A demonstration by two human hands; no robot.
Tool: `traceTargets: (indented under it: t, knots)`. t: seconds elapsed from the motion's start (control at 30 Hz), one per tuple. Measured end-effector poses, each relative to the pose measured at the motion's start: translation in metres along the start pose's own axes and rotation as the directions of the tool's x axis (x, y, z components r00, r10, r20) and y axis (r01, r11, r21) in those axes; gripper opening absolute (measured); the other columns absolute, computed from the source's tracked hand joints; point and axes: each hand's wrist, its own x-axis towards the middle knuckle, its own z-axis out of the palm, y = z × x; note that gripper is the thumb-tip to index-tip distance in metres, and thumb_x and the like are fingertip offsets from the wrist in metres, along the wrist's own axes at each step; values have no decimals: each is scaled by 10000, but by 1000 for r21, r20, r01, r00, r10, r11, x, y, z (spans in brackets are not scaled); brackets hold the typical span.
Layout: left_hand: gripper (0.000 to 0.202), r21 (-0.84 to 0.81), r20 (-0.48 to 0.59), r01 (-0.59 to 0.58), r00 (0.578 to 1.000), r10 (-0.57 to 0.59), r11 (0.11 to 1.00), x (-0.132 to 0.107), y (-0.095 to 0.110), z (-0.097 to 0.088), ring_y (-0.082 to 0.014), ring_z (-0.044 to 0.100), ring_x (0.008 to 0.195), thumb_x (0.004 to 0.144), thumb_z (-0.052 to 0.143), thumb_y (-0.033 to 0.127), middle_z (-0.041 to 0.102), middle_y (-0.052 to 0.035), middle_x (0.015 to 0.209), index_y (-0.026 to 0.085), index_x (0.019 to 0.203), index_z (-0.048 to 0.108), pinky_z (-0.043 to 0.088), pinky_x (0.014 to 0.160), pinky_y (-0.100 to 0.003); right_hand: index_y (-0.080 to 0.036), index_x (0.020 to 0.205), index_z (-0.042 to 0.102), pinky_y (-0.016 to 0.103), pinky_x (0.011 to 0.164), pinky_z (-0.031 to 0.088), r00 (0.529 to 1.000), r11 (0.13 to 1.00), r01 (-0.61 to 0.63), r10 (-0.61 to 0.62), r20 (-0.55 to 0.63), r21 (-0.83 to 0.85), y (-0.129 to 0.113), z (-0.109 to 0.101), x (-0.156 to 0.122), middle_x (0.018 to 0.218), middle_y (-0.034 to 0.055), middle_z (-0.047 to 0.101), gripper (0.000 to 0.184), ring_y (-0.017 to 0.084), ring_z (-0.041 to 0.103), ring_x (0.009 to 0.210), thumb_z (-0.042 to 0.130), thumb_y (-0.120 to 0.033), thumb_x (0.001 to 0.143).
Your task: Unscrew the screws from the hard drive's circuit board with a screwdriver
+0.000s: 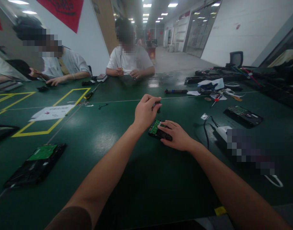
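Observation:
My left hand (144, 112) is curled in a fist around a small dark tool (158, 106), held upright just above the table. My right hand (175, 135) lies on a black device with a green circuit board (155, 128), fingers pressed flat over its near end. The device rests on the dark green table (127, 166) right in front of me, and the tool's tip sits just above its far edge.
Another opened device with a green board (38, 161) lies at the near left, one more (243, 115) at the right. A white adapter with a black cable (222, 131) sits right of my hands. A screwdriver (176, 91), papers and yellow tape lines (52, 111) are farther off. Two people sit across the table.

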Motion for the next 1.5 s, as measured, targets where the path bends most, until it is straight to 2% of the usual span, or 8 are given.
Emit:
traceTargets:
  t: [0.37, 0.7, 0.93, 1.13, 1.3, 1.4, 1.5]
  knots:
    - [332, -25, 43, 6, 999, -5, 1000, -1, -2, 2, -196, 712, 1049, 948, 667, 228, 738, -72, 1219, 243, 1279, 682, 598, 902, -351, -264, 1454, 595, 649, 1184, 353, 1000, 1000, 2, -1, 18, -31, 2, 1, 0, 1541, 111, 528, 599, 398, 427, 1457, 693, -462, 896]
    - [186, -35, 25, 74, 997, -73, 997, -2, 1, 4, -177, 746, 872, 940, 700, 334, 783, -50, 1017, 228, 1089, 664, 595, 808, -321, -261, 1463, 586, 643, 1190, 349, 1000, 1000, -4, 5, 16, -28, 1, 1, -1, 1556, 110, 519, 608, 396, 414, 1470, 693, -457, 897]
    - [254, -99, 46, 100, 994, -96, 990, -3, -5, 9, -162, 733, 880, 953, 659, 253, 754, -54, 1070, 230, 1193, 580, 582, 822, -307, -231, 1463, 582, 634, 1190, 347, 999, 999, -5, 6, 36, -43, -1, 1, 0, 1560, 122, 515, 609, 397, 418, 1467, 679, -452, 903]
    - [213, -47, 23, -5, 1000, 6, 999, -2, 0, 3, -190, 661, 1048, 976, 593, 197, 688, -85, 1143, 215, 1171, 679, 565, 898, -333, -237, 1479, 567, 620, 1200, 338, 1000, 999, -6, 7, 29, -44, 0, 2, -1, 1558, 118, 517, 625, 389, 411, 1473, 678, -462, 906]
    - [262, 5, 11, -19, 1000, 19, 1000, 1, 0, -1, -188, 657, 1008, 981, 566, 162, 696, -75, 1084, 230, 1179, 722, 551, 911, -346, -247, 1471, 577, 634, 1194, 334, 1000, 1000, -11, 11, 22, -27, 1, 2, -1, 1554, 119, 521, 620, 394, 410, 1471, 684, -464, 900]
    - [243, -35, 34, -11, 999, 12, 999, 1, -1, -2, -178, 687, 998, 983, 573, 174, 734, -70, 1123, 211, 1182, 707, 553, 920, -336, -253, 1478, 569, 636, 1187, 340, 1000, 1000, -7, 8, 19, -18, 1, 1, -1, 1551, 121, 523, 626, 393, 415, 1467, 687, -457, 897]
    - [196, -97, 56, 48, 998, -43, 994, 0, -2, -1, -168, 715, 929, 962, 643, 249, 756, -70, 1113, 195, 1148, 676, 573, 863, -316, -249, 1480, 567, 631, 1192, 336, 1000, 1000, -5, 6, 15, -18, 0, 1, -1, 1548, 122, 525, 633, 393, 418, 1465, 691, -455, 895]
